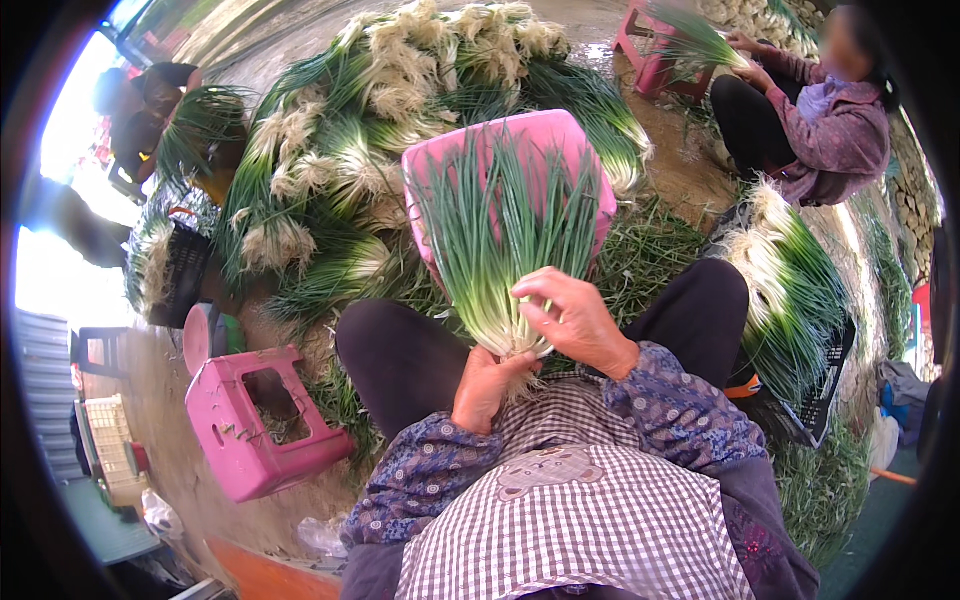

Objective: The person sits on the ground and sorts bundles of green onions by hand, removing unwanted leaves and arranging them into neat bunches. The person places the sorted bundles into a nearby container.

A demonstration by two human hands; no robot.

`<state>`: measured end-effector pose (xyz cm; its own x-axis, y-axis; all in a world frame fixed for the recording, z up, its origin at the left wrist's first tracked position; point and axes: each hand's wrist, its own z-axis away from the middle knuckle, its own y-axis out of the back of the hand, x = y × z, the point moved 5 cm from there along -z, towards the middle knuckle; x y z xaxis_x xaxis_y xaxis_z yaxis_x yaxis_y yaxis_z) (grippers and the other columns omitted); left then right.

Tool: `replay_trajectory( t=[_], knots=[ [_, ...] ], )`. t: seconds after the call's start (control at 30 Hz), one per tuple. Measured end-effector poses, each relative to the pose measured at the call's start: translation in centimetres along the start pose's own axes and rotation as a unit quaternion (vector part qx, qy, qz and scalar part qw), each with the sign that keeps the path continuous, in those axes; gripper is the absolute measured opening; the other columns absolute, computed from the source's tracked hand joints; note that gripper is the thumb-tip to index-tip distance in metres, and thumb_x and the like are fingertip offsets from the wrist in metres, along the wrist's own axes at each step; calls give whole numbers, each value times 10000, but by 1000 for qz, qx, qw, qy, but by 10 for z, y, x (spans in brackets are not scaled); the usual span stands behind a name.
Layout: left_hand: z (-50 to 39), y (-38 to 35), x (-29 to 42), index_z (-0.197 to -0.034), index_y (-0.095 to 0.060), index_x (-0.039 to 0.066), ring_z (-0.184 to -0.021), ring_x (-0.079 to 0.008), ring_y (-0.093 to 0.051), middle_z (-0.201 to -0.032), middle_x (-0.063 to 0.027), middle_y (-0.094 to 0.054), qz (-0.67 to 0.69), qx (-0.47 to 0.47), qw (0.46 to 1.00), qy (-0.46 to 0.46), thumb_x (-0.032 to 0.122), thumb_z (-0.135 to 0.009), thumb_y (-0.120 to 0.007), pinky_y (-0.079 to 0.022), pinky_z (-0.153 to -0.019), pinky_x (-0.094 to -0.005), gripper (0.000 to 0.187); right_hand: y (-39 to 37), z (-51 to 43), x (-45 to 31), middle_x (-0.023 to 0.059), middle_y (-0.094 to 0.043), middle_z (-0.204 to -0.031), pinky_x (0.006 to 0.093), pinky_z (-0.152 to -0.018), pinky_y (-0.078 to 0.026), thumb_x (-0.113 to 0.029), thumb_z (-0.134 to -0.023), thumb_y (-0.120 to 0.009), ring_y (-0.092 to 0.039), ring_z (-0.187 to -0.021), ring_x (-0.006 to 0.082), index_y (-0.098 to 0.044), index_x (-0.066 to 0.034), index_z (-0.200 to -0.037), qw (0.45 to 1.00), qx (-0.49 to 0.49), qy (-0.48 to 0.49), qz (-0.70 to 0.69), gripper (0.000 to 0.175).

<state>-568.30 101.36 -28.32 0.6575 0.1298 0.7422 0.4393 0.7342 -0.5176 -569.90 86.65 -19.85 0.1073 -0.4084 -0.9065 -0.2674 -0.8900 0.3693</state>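
Observation:
My left hand [486, 382] is closed around the root end of a bunch of green onions [502, 255], whose leaves fan out away from me over a pink plastic stool [577, 131]. Against the right side of the bunch's pale stems lies my right hand [574, 315], its fingers bent; whether it pinches a stem is not clear. Below the left hand hang some whitish roots. Beyond the pink stool, more green onions [405, 75] are heaped with their roots on.
A tipped pink stool [247, 427] lies at left. To the right, a black crate [817, 397] bears green onions. Cut leaves [652, 247] litter the ground. One co-worker [832, 135] sits at upper right holding green onions; another person [150, 105] is at upper left near a black crate [184, 270].

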Motion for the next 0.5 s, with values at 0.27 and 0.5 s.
replay_trajectory(
  t=[0.27, 0.5],
  knots=[
    [11, 6, 5, -1234, -515, -40, -1023, -161, -616, -1134, -80, -632, -48, 21, 997, -61, 16, -863, -692, -506, -862, -304, 416, -49, -27, -15, 94, -615, -877, 372, -662, -506, -249, -817, -704, -634, -768, 284, -628, -38, -995, 979, -85, 49, 180, 285],
    [15, -2, 15, -1241, -524, -46, -873, -87, -583, -1007, -38, -634, -126, 35, 985, -111, 167, -923, -670, -483, -740, -248, 410, -36, -21, -8, 70, -613, -786, 317, -599, -493, -216, -802, -730, -630, -651, 197, -580, -27, -990, 990, -40, -75, 116, 306]
  ],
)
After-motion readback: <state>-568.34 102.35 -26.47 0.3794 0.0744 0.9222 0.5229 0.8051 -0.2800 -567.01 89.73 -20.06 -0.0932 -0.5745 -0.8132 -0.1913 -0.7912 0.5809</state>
